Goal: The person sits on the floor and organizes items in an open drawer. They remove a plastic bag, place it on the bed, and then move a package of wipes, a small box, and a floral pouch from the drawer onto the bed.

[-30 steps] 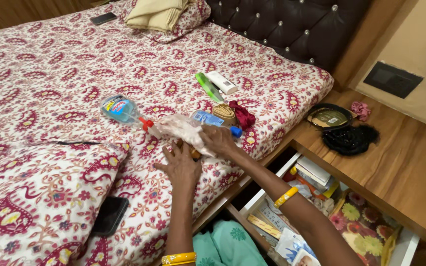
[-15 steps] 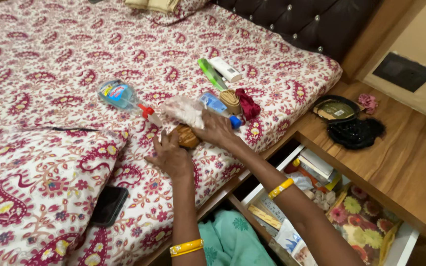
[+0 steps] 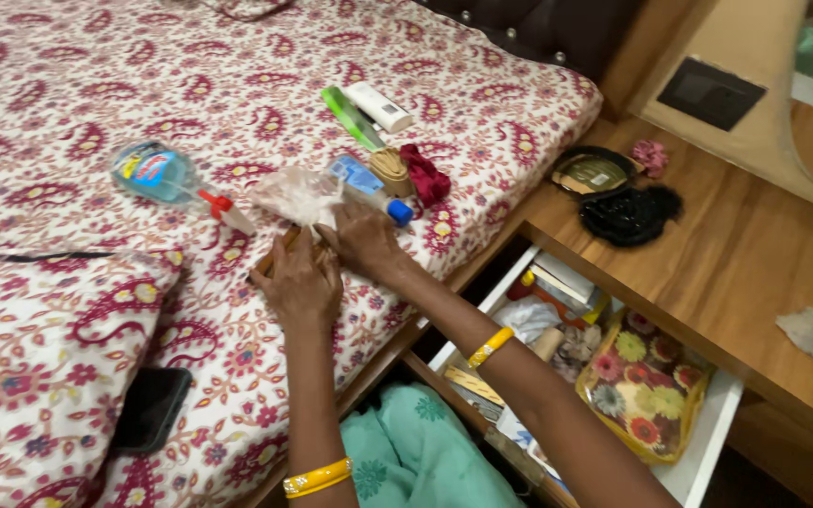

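Both hands have slid left along the bed (image 3: 68, 85) since the earlier frame.
Left hand (image 3: 301, 282) covers a brown object (image 3: 270, 259), its grip unclear; right hand (image 3: 364, 243) pinches the clear plastic bag (image 3: 295, 194) beside the spray bottle (image 3: 167, 179).

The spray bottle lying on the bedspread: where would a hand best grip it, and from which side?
Probably around the narrow neck just behind the red-and-white trigger head, coming from above. The spray bottle lies flat on the bedspread, its wide clear body pointing up-left and its nozzle down-right toward the crumpled plastic bag. The neck looks slimmer than the body, and nothing covers it; both hands are busy beside the bag.
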